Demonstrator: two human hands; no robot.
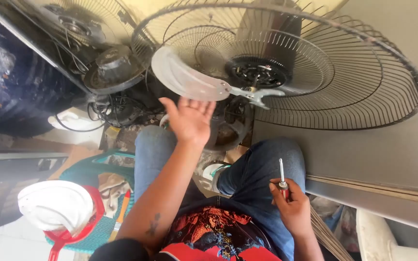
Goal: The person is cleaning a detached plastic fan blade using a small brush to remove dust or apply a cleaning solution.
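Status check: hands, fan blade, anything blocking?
Left hand open, palm up, just under the translucent fan blade. Right hand shut on red-handled screwdriver. Wire guard rings the blade.

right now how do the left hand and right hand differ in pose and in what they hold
The left hand is raised, open, palm showing, just under the translucent plastic fan blade; whether it touches is unclear. The right hand rests low by the knee, closed around a red-handled screwdriver with its metal shaft pointing up. Both are bare and belong to the same seated person in blue jeans.
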